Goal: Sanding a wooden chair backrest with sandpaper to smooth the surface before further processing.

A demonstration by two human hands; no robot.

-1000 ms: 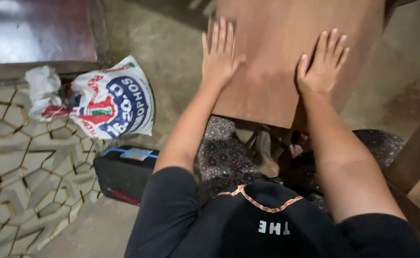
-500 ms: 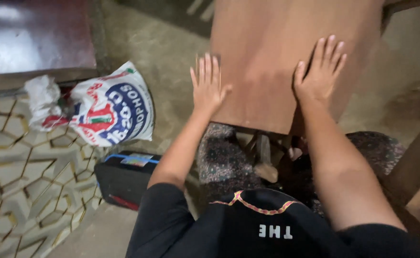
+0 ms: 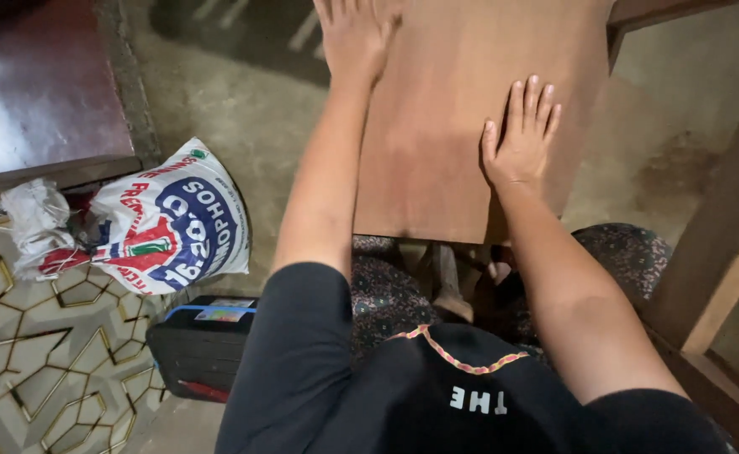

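Head view: both flat open hands, left hand [image 3: 354,38] and right hand [image 3: 521,143], on brown board [image 3: 437,160]; tied sack [image 3: 167,223] nearby.

My brown wooden board [image 3: 470,109] carries both my palms: my left hand [image 3: 354,34] lies flat near its far left edge, my right hand [image 3: 521,139] flat toward the right. Below, the concrete floor [image 3: 251,109] holds a printed white sack [image 3: 172,223], and a black case [image 3: 205,345] sits just beside it.
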